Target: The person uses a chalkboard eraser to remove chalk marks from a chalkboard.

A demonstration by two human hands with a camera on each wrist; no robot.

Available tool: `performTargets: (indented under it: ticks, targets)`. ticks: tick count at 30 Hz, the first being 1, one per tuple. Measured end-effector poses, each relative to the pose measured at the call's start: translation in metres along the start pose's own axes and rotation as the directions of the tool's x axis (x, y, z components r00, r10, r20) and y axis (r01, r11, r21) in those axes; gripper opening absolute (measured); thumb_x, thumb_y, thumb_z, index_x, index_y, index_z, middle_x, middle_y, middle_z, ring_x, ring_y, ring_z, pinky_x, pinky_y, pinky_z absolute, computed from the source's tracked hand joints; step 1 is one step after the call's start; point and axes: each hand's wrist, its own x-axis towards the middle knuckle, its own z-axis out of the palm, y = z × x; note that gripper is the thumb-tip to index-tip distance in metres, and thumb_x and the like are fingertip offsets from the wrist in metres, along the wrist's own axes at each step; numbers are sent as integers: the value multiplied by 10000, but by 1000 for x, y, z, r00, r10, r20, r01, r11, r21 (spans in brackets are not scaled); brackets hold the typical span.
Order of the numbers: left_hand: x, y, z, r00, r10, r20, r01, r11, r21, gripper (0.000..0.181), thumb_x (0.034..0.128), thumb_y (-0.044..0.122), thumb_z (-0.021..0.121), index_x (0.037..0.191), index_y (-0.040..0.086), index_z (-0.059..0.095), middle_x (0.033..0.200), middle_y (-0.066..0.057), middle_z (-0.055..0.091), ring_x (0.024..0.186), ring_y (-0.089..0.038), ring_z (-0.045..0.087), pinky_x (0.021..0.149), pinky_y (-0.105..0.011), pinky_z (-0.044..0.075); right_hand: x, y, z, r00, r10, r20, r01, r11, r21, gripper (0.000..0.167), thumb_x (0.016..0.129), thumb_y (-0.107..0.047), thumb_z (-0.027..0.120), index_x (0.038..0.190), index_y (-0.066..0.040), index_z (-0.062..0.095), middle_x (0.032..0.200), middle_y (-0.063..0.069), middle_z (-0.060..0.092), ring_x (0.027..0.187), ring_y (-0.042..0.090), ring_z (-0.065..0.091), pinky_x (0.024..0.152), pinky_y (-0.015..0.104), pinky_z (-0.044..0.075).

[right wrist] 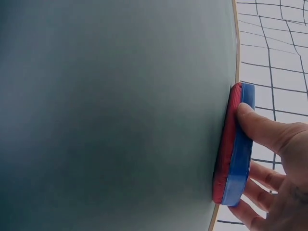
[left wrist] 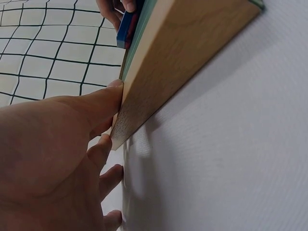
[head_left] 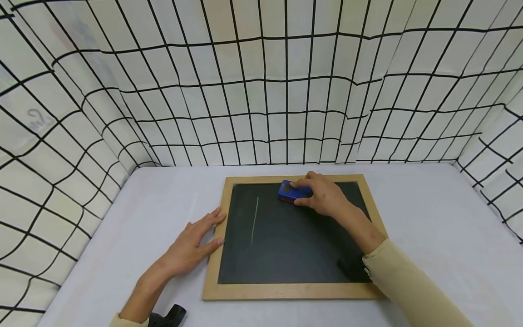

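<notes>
A chalkboard (head_left: pixel 298 245) in a wooden frame (head_left: pixel 286 293) lies on the white table. One thin chalk line (head_left: pixel 255 221) runs roughly up and down on its left part. My right hand (head_left: pixel 324 193) grips a blue chalkboard eraser (head_left: pixel 287 190) near the board's far edge. In the right wrist view, the red felt side of the eraser (right wrist: pixel 237 159) faces the board, with the thumb on one side and fingers on the other. My left hand (head_left: pixel 185 250) touches the left side of the frame, its fingers extended. Up close, its thumb (left wrist: pixel 108 98) rests against the frame's wooden edge.
A white wall with a black grid (head_left: pixel 269 100) stands behind the table and on both sides. White tabletop (head_left: pixel 429 218) surrounds the board. A black device (head_left: pixel 169 315) is strapped at the left wrist.
</notes>
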Motion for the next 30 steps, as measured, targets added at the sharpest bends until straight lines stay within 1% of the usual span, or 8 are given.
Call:
performTargets:
  ticks: [6, 13, 19, 25, 30]
  targets:
    - [1, 0, 0, 1000, -20, 3, 20, 1000, 0, 617, 1009, 346, 683, 1556, 140, 486, 1719, -110, 318, 1575, -458, 289, 1207, -798, 97, -1, -1, 1, 1000, 7, -11, -7, 1000, -5, 549, 936, -406, 781, 1443, -247, 642, 1359, 121, 608, 1240, 386, 608, 992, 564, 539]
    - [0, 0, 0, 1000, -27, 0, 27, 1000, 4, 614, 1004, 328, 691, 1554, 142, 491, 1719, -105, 319, 1575, -459, 288, 1210, -797, 93, -4, -1, 2, 999, -6, -33, 6, 1000, 13, 545, 934, -391, 786, 1435, -225, 648, 1344, 124, 613, 1237, 392, 603, 1012, 567, 525]
    - [-1, 2, 0, 1000, -14, -5, 14, 1000, 5, 606, 1005, 348, 688, 1546, 145, 503, 1712, -112, 334, 1566, -464, 308, 1196, -809, 113, -5, -1, 3, 998, -16, -53, 17, 1000, 15, 542, 931, -379, 792, 1426, -205, 656, 1349, 119, 618, 1241, 393, 603, 1022, 568, 521]
    - [-2, 0, 0, 1000, -19, -1, 19, 1000, 5, 610, 1003, 341, 691, 1546, 138, 500, 1713, -113, 330, 1564, -469, 308, 1194, -809, 115, -5, -2, 7, 996, -35, -85, 38, 999, 30, 525, 922, -352, 808, 1402, -187, 675, 1352, 99, 636, 1246, 388, 612, 1030, 566, 525]
    - [0, 3, -1, 1000, -16, -1, 16, 1000, 1, 606, 1004, 351, 689, 1543, 144, 505, 1712, -116, 332, 1566, -460, 310, 1199, -805, 114, -4, -5, 7, 995, -17, -98, 23, 998, 63, 533, 914, -353, 817, 1397, -179, 675, 1359, 96, 642, 1225, 369, 627, 1017, 562, 537]
